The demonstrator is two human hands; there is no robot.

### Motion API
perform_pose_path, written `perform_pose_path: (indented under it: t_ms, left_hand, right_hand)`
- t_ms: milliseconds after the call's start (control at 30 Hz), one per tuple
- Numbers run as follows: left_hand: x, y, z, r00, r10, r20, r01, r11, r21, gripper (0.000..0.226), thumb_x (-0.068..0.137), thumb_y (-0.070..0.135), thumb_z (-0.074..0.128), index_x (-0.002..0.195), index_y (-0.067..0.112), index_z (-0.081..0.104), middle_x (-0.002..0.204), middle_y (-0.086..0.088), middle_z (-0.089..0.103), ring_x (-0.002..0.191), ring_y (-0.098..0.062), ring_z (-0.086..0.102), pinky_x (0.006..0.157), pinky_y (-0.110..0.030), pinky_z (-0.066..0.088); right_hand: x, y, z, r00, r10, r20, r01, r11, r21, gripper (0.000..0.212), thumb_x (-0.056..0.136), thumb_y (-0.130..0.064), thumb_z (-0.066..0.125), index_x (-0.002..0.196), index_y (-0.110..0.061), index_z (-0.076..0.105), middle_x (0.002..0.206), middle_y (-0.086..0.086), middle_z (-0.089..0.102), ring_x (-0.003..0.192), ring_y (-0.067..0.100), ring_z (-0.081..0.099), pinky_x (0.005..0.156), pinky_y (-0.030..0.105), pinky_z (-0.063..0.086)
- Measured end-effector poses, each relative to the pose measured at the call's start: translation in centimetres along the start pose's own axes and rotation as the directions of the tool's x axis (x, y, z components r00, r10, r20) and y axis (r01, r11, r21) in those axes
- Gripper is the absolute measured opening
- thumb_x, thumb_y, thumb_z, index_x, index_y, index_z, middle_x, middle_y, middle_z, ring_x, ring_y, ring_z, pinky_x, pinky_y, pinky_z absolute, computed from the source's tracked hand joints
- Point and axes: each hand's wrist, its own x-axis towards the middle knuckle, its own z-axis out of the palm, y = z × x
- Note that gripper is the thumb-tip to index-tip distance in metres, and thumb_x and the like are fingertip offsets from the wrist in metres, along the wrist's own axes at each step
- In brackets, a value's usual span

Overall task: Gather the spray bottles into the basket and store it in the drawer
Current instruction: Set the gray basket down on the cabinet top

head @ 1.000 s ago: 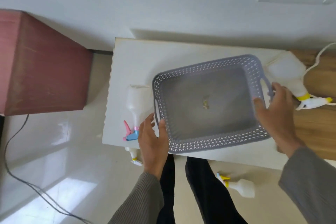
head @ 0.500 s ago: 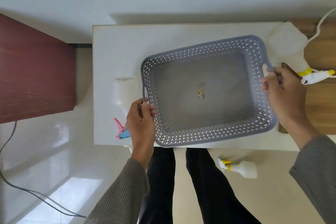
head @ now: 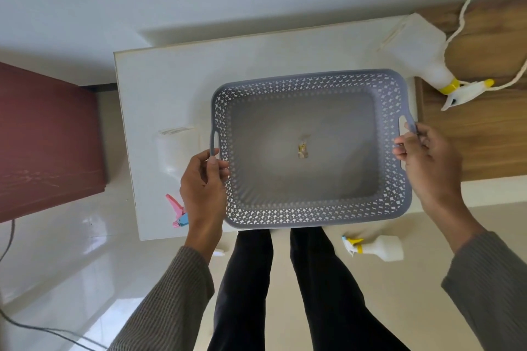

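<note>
White cabinet top (head: 159, 88) against a pale wall, with a red-brown cupboard (head: 42, 137) off to the left and a wooden surface (head: 470, 128) to the right: that is where the person stands, looking straight down. Over the last second the grey basket (head: 310, 216) has been squared up; it was skewed across the top a moment ago and now sits nearly level, its near edge overhanging toward the dark trousers.

Both grips have shifted onto the handles. The left hand (head: 204, 194) has its thumb and fingertips pinched on the lower end of the left handle loop, and the right hand (head: 427, 162) has its fingers curled and closed around the right handle.

The basket holds nothing but a small scrap at its middle, so gathering has not begun. A clear bottle with a pink and blue trigger (head: 178, 212) lies just outside the left fingers, its body pale against the top. A large white bottle with a yellow collar (head: 419, 51) lies beyond the right fingers, near a white cord. A small white bottle (head: 382, 249) is on the floor, below the right wrist.

With the basket settled, I'd guess the hands let go next and reach for the nearest bottle. No drawer is visible from here.
</note>
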Motion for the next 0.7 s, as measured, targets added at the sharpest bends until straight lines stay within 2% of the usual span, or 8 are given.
perform_pose_path:
  t_ms: [200,367,433,500,567,633,700]
  left_hand:
    - [0.1,-0.8,-0.2,1.000,-0.003,0.007,0.003,1.000,0.016,0.020,0.104,0.015,0.045,0.113,0.016,0.063,0.083,0.004,0.068,0.073,-0.008,0.063,0.082,-0.028,0.056]
    - [0.0,-0.9,-0.2,1.000,0.001,0.015,-0.001,1.000,0.019,0.020,0.104,0.016,0.046,0.115,0.016,0.063,0.084,0.004,0.069,0.074,-0.008,0.064,0.082,-0.026,0.056]
    - [-0.1,-0.8,-0.2,1.000,-0.009,0.012,0.009,1.000,0.029,0.021,0.104,0.017,0.046,0.117,0.016,0.062,0.086,0.005,0.071,0.077,-0.008,0.066,0.084,-0.027,0.056]
    - [-0.4,-0.7,-0.4,1.000,-0.016,-0.002,0.016,0.999,0.047,0.023,0.103,0.020,0.047,0.120,0.015,0.062,0.092,0.006,0.073,0.085,-0.008,0.069,0.088,-0.029,0.056]
    - [-0.8,-0.5,-0.8,1.000,-0.016,-0.027,0.018,0.998,0.066,0.028,0.103,0.023,0.048,0.127,0.015,0.061,0.104,0.005,0.074,0.096,-0.009,0.070,0.093,-0.033,0.056]
    - [-1.5,-0.3,-1.3,0.999,-0.026,-0.048,0.029,0.998,0.059,0.030,0.102,0.026,0.050,0.128,0.019,0.063,0.113,0.006,0.072,0.105,-0.008,0.068,0.099,-0.036,0.054]
    - [-2.3,-0.2,-1.8,0.997,-0.040,-0.060,0.042,0.999,0.023,0.027,0.102,0.027,0.051,0.126,0.023,0.064,0.120,0.008,0.070,0.111,-0.009,0.066,0.105,-0.038,0.051]
  right_hand:
    - [-0.4,0.3,0.5,1.000,-0.008,0.004,0.008,1.000,-0.026,0.013,0.102,-0.029,0.052,0.104,-0.024,0.064,0.079,-0.014,0.067,0.066,-0.012,0.063,0.068,0.019,0.047]
    - [-0.3,-0.3,0.7,1.000,-0.019,-0.001,0.019,0.998,-0.067,0.017,0.102,-0.030,0.052,0.109,-0.021,0.064,0.080,-0.016,0.066,0.068,-0.009,0.063,0.068,0.018,0.047]
    - [-0.4,-0.7,0.6,1.000,-0.027,0.010,0.028,0.996,-0.091,0.021,0.102,-0.028,0.052,0.115,-0.017,0.064,0.084,-0.008,0.068,0.072,-0.005,0.064,0.067,0.018,0.048]
    - [-0.7,-1.2,0.4,0.999,-0.039,0.025,0.042,0.989,-0.141,0.028,0.101,-0.025,0.053,0.127,-0.014,0.060,0.099,-0.001,0.068,0.081,0.006,0.064,0.068,0.017,0.044]
    - [-1.3,-1.7,0.0,0.995,-0.093,0.025,0.097,0.970,-0.223,0.038,0.101,-0.023,0.055,0.137,-0.010,0.052,0.119,0.003,0.064,0.101,0.018,0.062,0.081,0.023,0.045]
    - [-2.1,-2.2,-0.6,0.980,-0.199,0.022,0.194,0.918,-0.347,0.044,0.100,-0.022,0.056,0.141,-0.007,0.047,0.134,0.013,0.057,0.120,0.027,0.055,0.093,0.033,0.043]
    - [-3.2,-3.0,-0.9,0.948,-0.316,0.042,0.303,0.851,-0.429,0.045,0.100,-0.021,0.056,0.141,-0.005,0.047,0.137,0.019,0.053,0.128,0.032,0.047,0.099,0.035,0.039]
